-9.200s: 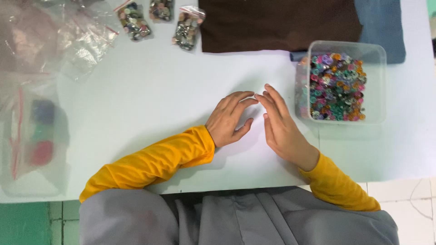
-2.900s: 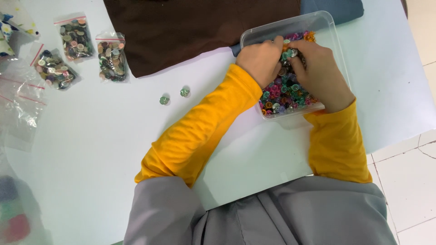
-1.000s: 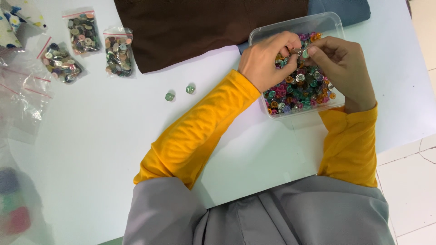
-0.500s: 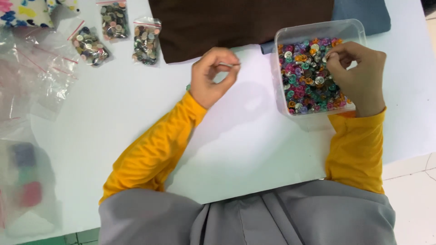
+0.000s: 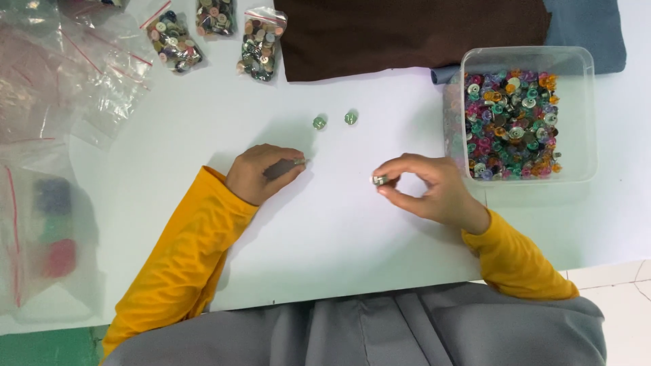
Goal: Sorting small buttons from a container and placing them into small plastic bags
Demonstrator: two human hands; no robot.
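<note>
Both hands (image 5: 261, 173) (image 5: 427, 190) pinch small round shiny buttons (image 5: 378, 180).

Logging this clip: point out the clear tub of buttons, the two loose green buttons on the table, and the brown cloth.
Clear tub (image 5: 588, 108), head view, right wall.
Two loose green buttons (image 5: 319, 122), head view, left button's face.
Brown cloth (image 5: 413, 30), head view, middle.

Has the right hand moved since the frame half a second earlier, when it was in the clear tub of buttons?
Yes. The right hand has left the clear tub and now sits on the white table to its left, pinching a small silvery button.
</note>
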